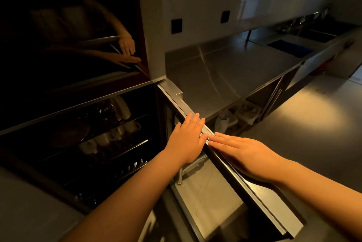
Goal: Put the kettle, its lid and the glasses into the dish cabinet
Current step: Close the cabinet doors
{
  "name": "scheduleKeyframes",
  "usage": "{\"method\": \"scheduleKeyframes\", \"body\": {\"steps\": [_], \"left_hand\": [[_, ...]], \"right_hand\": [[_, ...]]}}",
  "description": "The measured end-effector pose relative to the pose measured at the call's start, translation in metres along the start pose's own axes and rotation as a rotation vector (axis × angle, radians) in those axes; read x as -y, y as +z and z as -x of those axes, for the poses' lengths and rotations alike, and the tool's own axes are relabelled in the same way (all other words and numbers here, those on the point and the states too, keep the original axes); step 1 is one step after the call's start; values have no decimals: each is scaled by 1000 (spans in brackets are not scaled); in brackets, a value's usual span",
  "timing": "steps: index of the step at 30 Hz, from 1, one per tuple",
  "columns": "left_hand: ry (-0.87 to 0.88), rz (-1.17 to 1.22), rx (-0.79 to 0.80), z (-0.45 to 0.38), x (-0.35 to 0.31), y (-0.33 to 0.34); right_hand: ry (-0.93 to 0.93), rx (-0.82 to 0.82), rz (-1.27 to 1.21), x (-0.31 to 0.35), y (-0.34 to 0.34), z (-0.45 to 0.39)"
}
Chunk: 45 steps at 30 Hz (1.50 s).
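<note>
The dish cabinet (pixel 82 143) stands open at lower left, dark inside, with wire racks holding several white cups (pixel 101 140), a dark plate (pixel 70 132) and glassware (pixel 105 108) on the upper rack. Its door (pixel 244 187) swings out toward me, edge-on. My left hand (pixel 188 140) lies flat on the door's top edge from the inner side, fingers spread. My right hand (pixel 241 151) rests flat against the door's outer face, fingertips at the same edge. Neither hand holds anything. No kettle or lid can be made out.
A long steel counter (pixel 225 69) runs to the right of the cabinet toward a sink (pixel 293 47) with a blue mat. Open shelves lie under the counter (pixel 246 110). The glossy upper cabinet door (pixel 78 36) reflects my arms. Grey floor (pixel 313 120) spreads at right.
</note>
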<state>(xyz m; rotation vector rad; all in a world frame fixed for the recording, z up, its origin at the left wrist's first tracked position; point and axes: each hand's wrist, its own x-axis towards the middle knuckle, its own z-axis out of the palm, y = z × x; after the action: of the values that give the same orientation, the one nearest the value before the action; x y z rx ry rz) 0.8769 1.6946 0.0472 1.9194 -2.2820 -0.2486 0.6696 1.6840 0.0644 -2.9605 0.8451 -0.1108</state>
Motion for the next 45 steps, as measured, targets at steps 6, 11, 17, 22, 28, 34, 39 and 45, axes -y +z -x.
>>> {"method": "scheduleKeyframes", "body": {"steps": [6, 11, 17, 22, 28, 34, 39, 45], "left_hand": [[37, 1, 34, 16, 20, -10], [63, -6, 28, 37, 40, -17], [-23, -5, 13, 60, 60, -28], [-101, 12, 16, 79, 76, -43], [-187, -3, -4, 102, 95, -49], [-348, 53, -63, 129, 116, -48], [-525, 23, -102, 149, 127, -37], [-640, -255, -184, 164, 150, -23]], "right_hand": [[-3, -12, -40, 36, 3, -10], [24, -37, -92, 78, 3, -21], [-41, 11, -157, 97, 13, -45], [-175, 51, -85, 91, 28, -69], [-316, 58, 65, 100, 38, -114], [-410, 13, 101, 117, 43, -153], [-419, -11, 119, 128, 58, -185], [-399, -72, 72, 146, 67, -215]]}}
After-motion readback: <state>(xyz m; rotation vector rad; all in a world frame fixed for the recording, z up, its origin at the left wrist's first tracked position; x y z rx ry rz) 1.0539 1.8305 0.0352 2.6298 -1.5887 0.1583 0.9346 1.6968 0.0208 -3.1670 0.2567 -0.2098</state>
